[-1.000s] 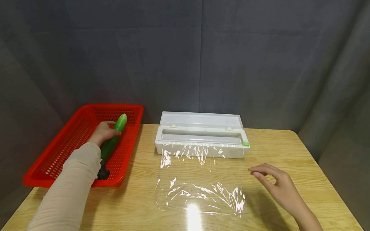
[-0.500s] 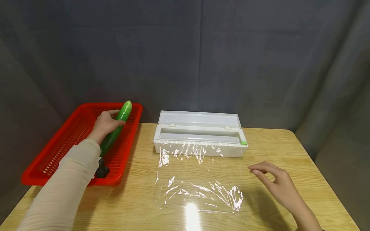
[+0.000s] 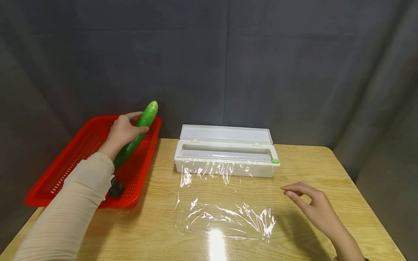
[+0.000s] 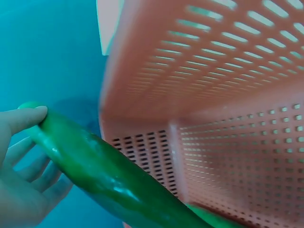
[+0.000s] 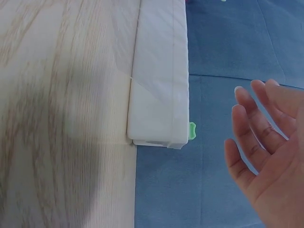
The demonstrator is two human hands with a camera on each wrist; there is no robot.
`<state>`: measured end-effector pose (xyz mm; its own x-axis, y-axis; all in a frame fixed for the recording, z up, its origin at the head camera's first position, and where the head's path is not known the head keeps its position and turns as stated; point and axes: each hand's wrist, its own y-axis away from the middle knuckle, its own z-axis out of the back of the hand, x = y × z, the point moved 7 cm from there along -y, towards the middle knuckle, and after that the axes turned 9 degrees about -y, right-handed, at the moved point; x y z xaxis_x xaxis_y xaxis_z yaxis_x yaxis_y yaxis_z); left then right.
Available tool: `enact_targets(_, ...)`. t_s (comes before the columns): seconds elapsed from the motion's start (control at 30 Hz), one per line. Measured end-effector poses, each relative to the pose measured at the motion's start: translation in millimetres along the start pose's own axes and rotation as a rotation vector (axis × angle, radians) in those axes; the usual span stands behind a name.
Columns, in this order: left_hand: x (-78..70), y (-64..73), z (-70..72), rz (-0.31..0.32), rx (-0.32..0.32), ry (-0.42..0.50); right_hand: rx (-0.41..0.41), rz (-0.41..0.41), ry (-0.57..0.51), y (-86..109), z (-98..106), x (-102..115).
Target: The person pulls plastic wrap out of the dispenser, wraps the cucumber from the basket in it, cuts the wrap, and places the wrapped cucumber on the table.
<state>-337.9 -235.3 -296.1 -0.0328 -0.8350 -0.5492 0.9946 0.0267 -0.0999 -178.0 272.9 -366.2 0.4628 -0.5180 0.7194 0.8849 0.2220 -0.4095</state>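
My left hand [image 3: 123, 133] grips a long green cucumber [image 3: 147, 116], thumb on one side and fingers on the other. The cucumber slants, its pale tip up and to the right, over the red basket [image 3: 151, 152]. In the left wrist view the cucumber [image 4: 109, 171] crosses in front of the basket's slotted wall, and a bit of another green thing [image 4: 216, 218] shows below it. My right hand [image 3: 315, 206] hovers over the table's right side, fingers loosely bent and holding nothing. Nearest to it lies a sheet of clear plastic wrap [image 3: 228, 214], drawn from a white dispenser box [image 3: 225, 168].
The dispenser's lid [image 3: 225, 134] stands raised at the back, and a green slider [image 3: 275, 161] sits at the box's right end. A black object [image 3: 115, 188] shows at the left wrist, over the basket's front. Dark grey cloth [image 3: 277, 72] hangs behind the wooden table [image 3: 307, 163].
My left hand has lifted the cucumber up and to the right from the basket's floor. My right hand has stayed nearly still.
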Motion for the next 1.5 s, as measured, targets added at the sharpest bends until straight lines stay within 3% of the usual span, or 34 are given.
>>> enact_targets(0.4,-32.1,13.2,19.1,-0.053,0.023,0.017,0.006,-0.006,-0.002,-1.9,0,-1)
enact_targets(0.9,-81.7,35.3,21.6,-0.138,0.074,0.022,0.009,-0.014,0.005,-2.0,1,-1)
enact_targets(1.5,-127.4,63.6,2.7,-0.284,0.111,0.064,0.012,-0.03,0.025,0.2,4,-8)
